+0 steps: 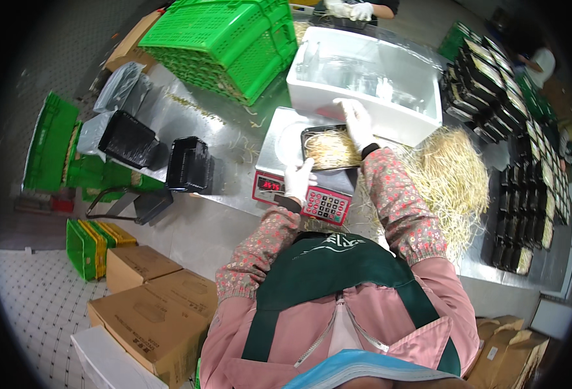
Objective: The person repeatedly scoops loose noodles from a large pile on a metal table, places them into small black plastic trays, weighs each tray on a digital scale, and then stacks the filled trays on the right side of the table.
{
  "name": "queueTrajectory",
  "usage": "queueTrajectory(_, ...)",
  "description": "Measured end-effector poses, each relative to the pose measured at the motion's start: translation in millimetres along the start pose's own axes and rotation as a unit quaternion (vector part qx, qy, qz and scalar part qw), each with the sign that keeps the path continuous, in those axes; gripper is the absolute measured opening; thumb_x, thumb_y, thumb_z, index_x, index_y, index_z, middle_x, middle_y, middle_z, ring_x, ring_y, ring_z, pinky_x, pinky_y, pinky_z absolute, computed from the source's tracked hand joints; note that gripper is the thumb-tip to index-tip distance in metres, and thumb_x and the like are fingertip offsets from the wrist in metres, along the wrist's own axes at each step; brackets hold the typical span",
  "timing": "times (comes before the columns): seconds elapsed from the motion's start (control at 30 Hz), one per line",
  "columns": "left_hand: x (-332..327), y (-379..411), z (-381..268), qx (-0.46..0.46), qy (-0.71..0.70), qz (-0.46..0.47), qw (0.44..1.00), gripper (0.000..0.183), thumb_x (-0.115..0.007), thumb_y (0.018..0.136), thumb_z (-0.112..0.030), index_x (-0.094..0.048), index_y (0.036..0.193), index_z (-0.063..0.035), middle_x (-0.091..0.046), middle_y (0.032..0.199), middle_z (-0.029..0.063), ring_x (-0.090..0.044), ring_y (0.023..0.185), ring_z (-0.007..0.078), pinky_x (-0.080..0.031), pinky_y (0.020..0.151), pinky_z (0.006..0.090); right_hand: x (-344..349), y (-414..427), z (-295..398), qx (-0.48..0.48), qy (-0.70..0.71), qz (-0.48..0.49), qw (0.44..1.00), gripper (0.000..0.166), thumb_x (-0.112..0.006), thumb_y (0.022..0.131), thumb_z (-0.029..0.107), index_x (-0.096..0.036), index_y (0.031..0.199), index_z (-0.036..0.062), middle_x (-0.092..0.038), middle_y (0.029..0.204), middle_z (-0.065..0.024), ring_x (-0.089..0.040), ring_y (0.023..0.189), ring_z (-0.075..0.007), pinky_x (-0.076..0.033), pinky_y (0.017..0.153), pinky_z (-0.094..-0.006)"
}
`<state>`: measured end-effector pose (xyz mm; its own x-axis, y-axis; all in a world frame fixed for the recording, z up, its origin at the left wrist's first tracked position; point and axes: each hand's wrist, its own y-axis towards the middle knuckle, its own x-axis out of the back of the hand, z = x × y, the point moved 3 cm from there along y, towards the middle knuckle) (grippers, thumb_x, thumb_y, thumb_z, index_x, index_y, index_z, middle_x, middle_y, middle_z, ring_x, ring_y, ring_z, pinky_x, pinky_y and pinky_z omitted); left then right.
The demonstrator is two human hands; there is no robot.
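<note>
My left hand (299, 181), in a white glove, is at the near left corner of a black plastic tray (333, 169), its fingertips against the rim. Pale bean sprouts (332, 150) fill that tray. At its far right corner is my gloved right hand (358, 125), fingers reaching past the rim toward a white foam box (363, 99); whether it grips the tray is unclear. The tray lies over the metal plate of a digital scale (278, 133) with a red keypad panel and lit display. To the right spreads a heap of loose sprouts (453, 177).
Black trays (132, 138) stand at the left table edge, with another empty one (188, 165) beside them. Green crates (218, 44) rise at the back left. Filled trays (524, 194) are stacked on the right. Across the table, a person's gloved hands (349, 9) show. Cardboard boxes (154, 316) sit at lower left.
</note>
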<state>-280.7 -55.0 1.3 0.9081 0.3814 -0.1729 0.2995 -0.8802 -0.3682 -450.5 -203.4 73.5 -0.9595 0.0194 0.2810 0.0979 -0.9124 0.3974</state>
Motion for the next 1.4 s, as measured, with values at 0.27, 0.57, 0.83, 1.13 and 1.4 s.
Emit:
queueTrajectory(0.27, 8, 113, -18, -0.206, 0.085, 0.038, 0.974, 0.03, -0.072, 0.087, -0.013, -0.065, 0.112, 0.0003, -0.068, 0.103, 0.0063, -0.064, 0.091, 0.0156, -0.05, 0.085, 0.0274, 36, -32, -31, -0.178, -0.226, 0.082, 0.954, 0.054, -0.045, 0.097, 0.051, -0.068, 0.102, 0.0017, -0.067, 0.099, -0.0227, -0.063, 0.099, -0.0368, -0.045, 0.091, -0.0429)
queueTrajectory(0.57, -14, 112, -24, -0.227, 0.052, 0.047, 0.971, 0.023, -0.072, 0.085, -0.007, -0.069, 0.106, 0.0013, -0.07, 0.101, 0.0049, -0.065, 0.09, 0.0137, -0.05, 0.081, 0.026, 39, -60, -78, -0.246, 0.08, -0.135, 0.956, 0.049, -0.052, 0.097, 0.044, -0.064, 0.08, -0.0003, -0.058, 0.07, -0.0057, -0.049, 0.067, -0.0173, -0.042, 0.067, -0.0339)
queueTrajectory(0.83, 78, 74, -43, -0.335, 0.182, -0.14, 0.914, 0.044, -0.08, 0.081, -0.019, -0.063, 0.119, -0.0034, -0.063, 0.105, 0.0048, -0.06, 0.095, 0.0149, -0.05, 0.086, 0.0299, 90, -87, -82, -0.337, 0.027, 0.052, 0.94, 0.045, -0.049, 0.099, 0.043, -0.056, 0.125, 0.0064, -0.061, 0.1, -0.0106, -0.06, 0.091, -0.0185, -0.048, 0.081, -0.0328)
queueTrajectory(1.13, 302, 58, -93, -0.01, 0.681, -0.352, 0.642, 0.067, -0.047, 0.091, -0.061, -0.054, 0.133, -0.0079, -0.057, 0.132, 0.013, -0.049, 0.127, 0.0308, -0.022, 0.114, 0.0553, 54, -37, -34, -0.05, -0.11, 0.109, 0.987, 0.074, -0.063, 0.093, 0.038, -0.028, 0.151, 0.0072, -0.037, 0.146, -0.0235, -0.038, 0.135, -0.0352, -0.028, 0.113, -0.0391)
queueTrajectory(1.4, 289, 47, -104, -0.149, 0.405, -0.346, 0.833, 0.042, -0.073, 0.078, -0.043, -0.074, 0.095, -0.0038, -0.072, 0.093, 0.0159, -0.068, 0.087, 0.0305, -0.051, 0.08, 0.0349, 106, -87, -59, -0.319, 0.049, 0.234, 0.917, 0.032, -0.067, 0.091, 0.03, -0.066, 0.11, 0.0039, -0.066, 0.09, -0.0016, -0.059, 0.069, -0.0084, -0.049, 0.056, -0.0239)
